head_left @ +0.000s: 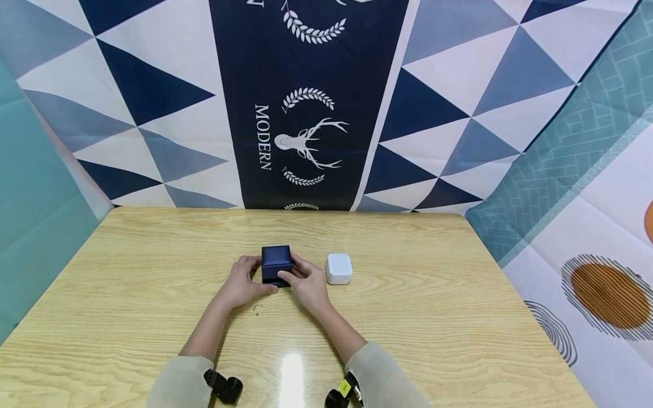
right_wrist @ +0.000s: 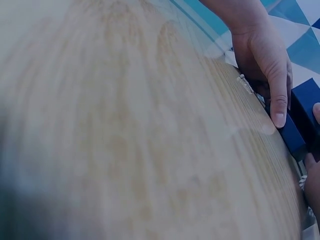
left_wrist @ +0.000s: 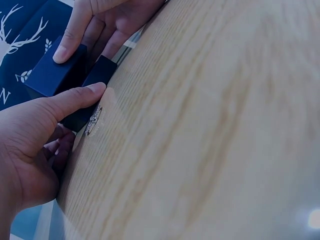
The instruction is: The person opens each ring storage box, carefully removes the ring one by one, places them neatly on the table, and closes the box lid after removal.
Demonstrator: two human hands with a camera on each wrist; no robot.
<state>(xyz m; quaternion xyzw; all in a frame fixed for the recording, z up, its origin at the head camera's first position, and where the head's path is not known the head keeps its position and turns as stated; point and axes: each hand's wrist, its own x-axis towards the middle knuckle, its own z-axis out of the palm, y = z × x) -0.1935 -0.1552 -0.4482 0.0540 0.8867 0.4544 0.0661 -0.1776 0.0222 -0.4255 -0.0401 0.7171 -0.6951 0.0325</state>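
Note:
A dark blue ring box stands on the wooden table between both hands. In the left wrist view its lid is raised at the front, with a dark gap above the base. My left hand grips the base from the left, thumb along its front edge. My right hand holds the lid from the right, thumb on its front face and the other fingers mostly hidden behind the box. A ring with sparkling stones lies on the table just in front of the box.
To the right of the box stands a small white rounded cube. The light wooden table reaches back to a patterned cloth. Small black cameras sit at both cuffs.

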